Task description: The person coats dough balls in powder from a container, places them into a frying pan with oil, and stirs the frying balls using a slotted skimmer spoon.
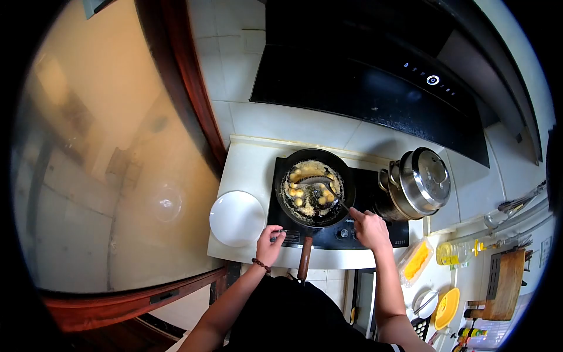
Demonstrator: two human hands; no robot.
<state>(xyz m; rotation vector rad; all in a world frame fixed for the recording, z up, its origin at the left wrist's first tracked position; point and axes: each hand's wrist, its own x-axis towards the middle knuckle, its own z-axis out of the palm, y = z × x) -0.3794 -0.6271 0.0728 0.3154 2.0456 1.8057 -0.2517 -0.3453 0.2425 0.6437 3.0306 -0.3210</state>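
Observation:
My right hand is closed around the handle of a spatula, whose dark head lies inside the black frying pan. In the pan, several pale golden round balls sit in bubbling oil with loose crumbs around them. The pan stands on the left side of the black cooktop, its brown handle pointing toward me. My left hand, a beaded bracelet on its wrist, is at the cooktop's front left edge with fingers curled together; what they hold, if anything, is too small to name.
A white plate rests left of the cooktop. Stacked steel pots stand on the right. Overhead hangs a black range hood. Along the right counter are an oil bottle, a yellow basket and a wooden board.

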